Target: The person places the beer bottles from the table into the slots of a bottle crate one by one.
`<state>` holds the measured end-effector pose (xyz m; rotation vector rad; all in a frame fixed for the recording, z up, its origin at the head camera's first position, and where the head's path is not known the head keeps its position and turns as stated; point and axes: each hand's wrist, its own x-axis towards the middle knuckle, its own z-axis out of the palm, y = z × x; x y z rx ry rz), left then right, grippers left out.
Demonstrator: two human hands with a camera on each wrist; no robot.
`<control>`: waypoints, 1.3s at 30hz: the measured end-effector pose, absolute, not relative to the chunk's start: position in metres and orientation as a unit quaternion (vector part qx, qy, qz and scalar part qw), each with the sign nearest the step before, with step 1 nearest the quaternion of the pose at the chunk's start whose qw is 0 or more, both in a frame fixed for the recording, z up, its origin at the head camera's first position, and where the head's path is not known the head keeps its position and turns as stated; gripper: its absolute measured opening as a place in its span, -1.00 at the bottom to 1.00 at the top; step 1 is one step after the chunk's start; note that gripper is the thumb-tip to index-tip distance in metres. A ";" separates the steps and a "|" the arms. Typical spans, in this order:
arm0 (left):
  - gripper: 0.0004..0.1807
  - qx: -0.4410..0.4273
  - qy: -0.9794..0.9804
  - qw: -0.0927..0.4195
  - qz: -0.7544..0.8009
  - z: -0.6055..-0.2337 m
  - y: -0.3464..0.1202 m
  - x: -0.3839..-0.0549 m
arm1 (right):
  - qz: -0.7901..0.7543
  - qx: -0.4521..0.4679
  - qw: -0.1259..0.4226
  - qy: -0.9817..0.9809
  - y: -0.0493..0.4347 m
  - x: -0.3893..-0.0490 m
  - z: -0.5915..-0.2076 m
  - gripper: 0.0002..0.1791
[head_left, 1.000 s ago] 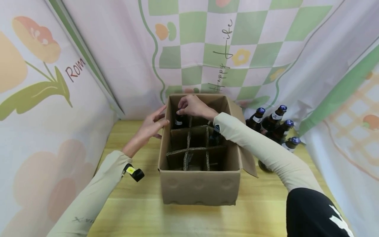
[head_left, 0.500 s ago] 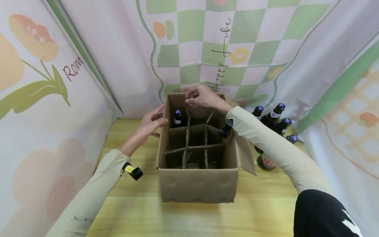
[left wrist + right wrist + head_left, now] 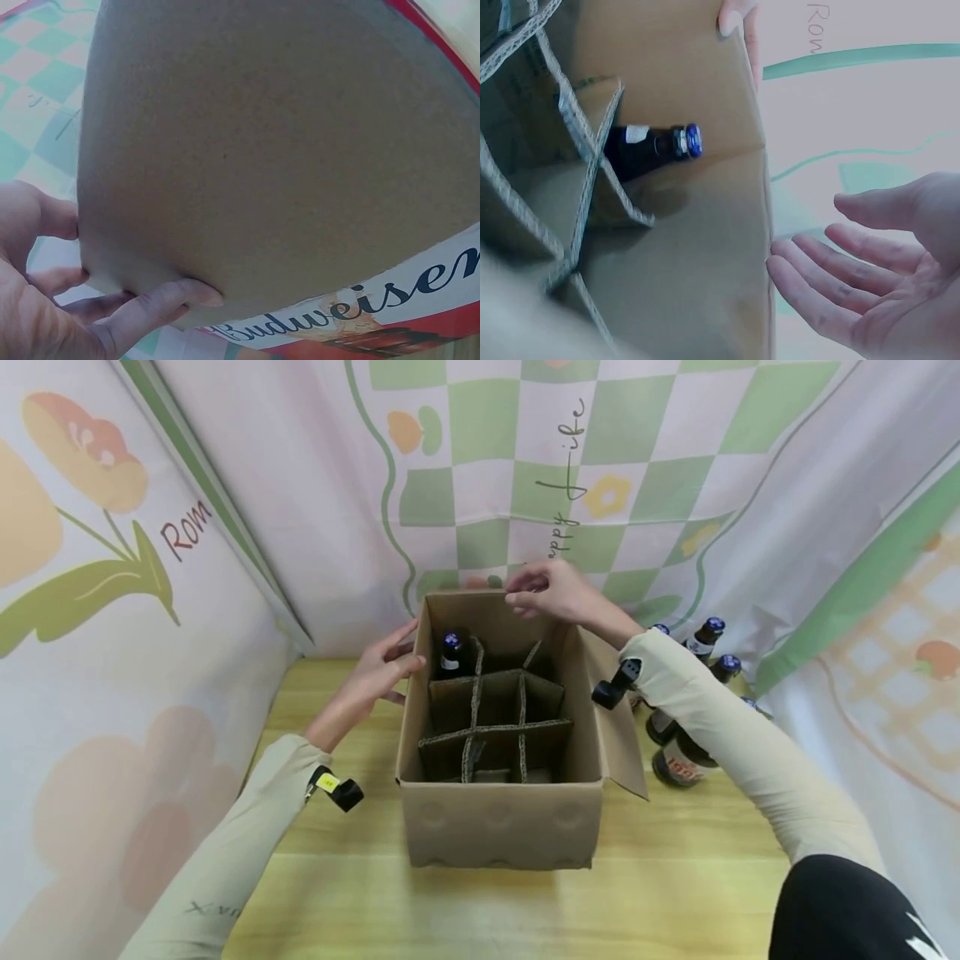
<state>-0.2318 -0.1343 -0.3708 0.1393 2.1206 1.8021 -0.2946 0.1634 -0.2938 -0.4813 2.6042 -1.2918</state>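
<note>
A tall brown cardboard box (image 3: 498, 822) stands in the middle of the table, open at the top and split by corrugated dividers (image 3: 498, 732). In its far left compartment a dark beer bottle (image 3: 451, 652) with a blue cap stands upright. My left hand (image 3: 375, 670) holds the box's left side, thumb at the rim and fingers along the outside. The left wrist view has those fingers (image 3: 139, 311) against a plain brown panel above "Budweiser" print. Over the far right of the box hangs my right hand (image 3: 558, 593), fingers loosely bent and apart, holding nothing.
Several dark blue-capped bottles (image 3: 686, 758) stand on the wooden table (image 3: 337, 877) right of the box, partly behind my right sleeve (image 3: 720, 718). The box's right flap (image 3: 622, 735) folds outward. Patterned curtains (image 3: 480, 485) enclose the table behind and at both sides.
My right hand has let go of the bottle in the far left compartment, then moved up and to the right across the box. The left hand keeps its place.
</note>
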 end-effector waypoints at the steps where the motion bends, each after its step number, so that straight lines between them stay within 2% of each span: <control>1: -0.15 0.050 0.749 0.177 0.637 -0.371 -0.135 -0.232 | -0.438 -0.161 0.094 0.879 0.166 -0.294 -0.293 -0.65; 13: -0.16 0.048 0.750 0.177 0.636 -0.369 -0.135 -0.232 | -0.469 -0.144 0.069 0.868 0.196 -0.281 -0.294 -0.67; 22: -0.15 0.052 0.752 0.179 0.632 -0.370 -0.135 -0.232 | -0.524 -0.082 0.045 0.846 0.218 -0.269 -0.296 -0.62; 39: -0.17 0.051 0.756 0.179 0.628 -0.371 -0.137 -0.233 | -0.602 -0.062 -0.015 0.796 0.261 -0.255 -0.324 -0.70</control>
